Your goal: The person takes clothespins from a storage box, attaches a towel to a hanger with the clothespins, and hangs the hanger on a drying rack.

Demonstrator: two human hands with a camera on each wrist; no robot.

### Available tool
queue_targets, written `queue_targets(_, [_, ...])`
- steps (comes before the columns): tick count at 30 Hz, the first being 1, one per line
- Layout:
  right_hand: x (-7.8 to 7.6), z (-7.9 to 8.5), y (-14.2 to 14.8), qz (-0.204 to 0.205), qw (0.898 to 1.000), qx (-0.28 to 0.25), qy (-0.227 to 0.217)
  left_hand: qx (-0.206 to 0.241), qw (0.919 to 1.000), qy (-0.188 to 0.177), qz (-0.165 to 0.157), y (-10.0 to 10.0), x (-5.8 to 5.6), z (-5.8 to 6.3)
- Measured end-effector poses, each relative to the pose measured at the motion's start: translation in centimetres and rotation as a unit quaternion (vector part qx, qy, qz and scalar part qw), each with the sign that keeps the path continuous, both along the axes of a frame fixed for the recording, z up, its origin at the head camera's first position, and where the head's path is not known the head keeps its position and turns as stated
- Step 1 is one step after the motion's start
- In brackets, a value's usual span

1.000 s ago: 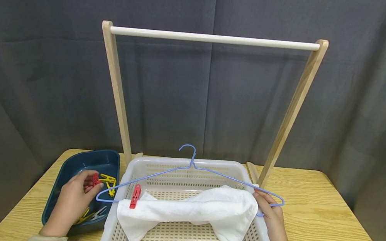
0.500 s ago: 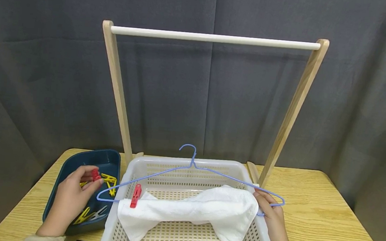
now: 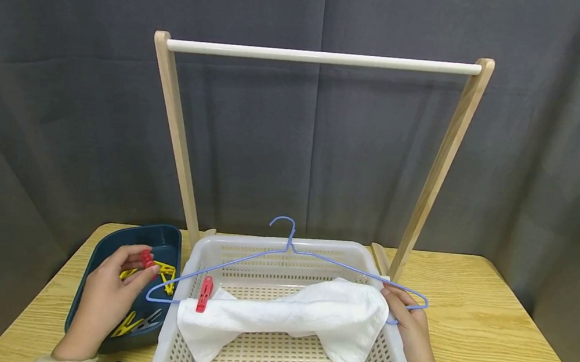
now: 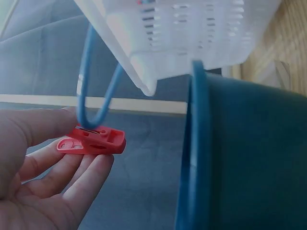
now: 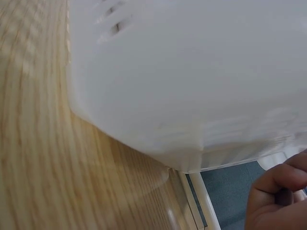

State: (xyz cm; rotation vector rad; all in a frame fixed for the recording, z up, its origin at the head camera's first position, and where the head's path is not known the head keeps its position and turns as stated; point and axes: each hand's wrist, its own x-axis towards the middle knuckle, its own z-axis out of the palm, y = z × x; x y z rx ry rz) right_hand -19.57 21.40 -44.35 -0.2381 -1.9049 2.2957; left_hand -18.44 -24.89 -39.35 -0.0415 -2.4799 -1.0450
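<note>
Red clothespin point(image 3: 147, 259): lower left of frame, just above left corner of blue hanger point(image 3: 289, 246), contact unclear | long axis: near level in left wrist view | left hand point(image 3: 111, 283): nearer, fingers curled, pinching clothespin | right hand point(image 3: 409, 323): curled on hanger's right end | dark bin point(image 3: 158, 238): yellow pegs point(image 3: 125, 325), grey peg point(image 3: 147, 322) | basket point(image 3: 326, 245): beneath draped towel point(image 3: 277, 317)

Wood-grain surface point(image 3: 495, 340) — white perforated basket point(image 3: 267, 358) on it, dark teal bin point(image 3: 132, 237) beside, yellow clips point(image 3: 125, 326) inside. Behind basket, pale wooden rack point(image 3: 177, 135) with white rod point(image 3: 323, 58) across top — grey curtain point(image 3: 376, 154) beyond.
</note>
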Motion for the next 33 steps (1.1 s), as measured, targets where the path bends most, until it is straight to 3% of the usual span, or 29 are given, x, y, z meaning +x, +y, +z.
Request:
queue_targets(17, [-0.2, -0.1, 0.1, 0.006, 1.0, 0.003, 0.001, -0.013, 0.9998, -0.002, -0.017, 1.2, 1.1, 1.4])
queue_targets(26, [-0.2, 0.3, 0.2, -0.021, 0.999, 0.005, -0.036, 0.01, 0.9996, -0.001, -0.025, 2.1, 1.8, 1.9])
queue_targets(33, [-0.3, 0.4, 0.6, -0.039, 0.999, -0.017, -0.033, 0.023, 0.9987, -0.01, -0.045, 2.7, 2.0, 2.2])
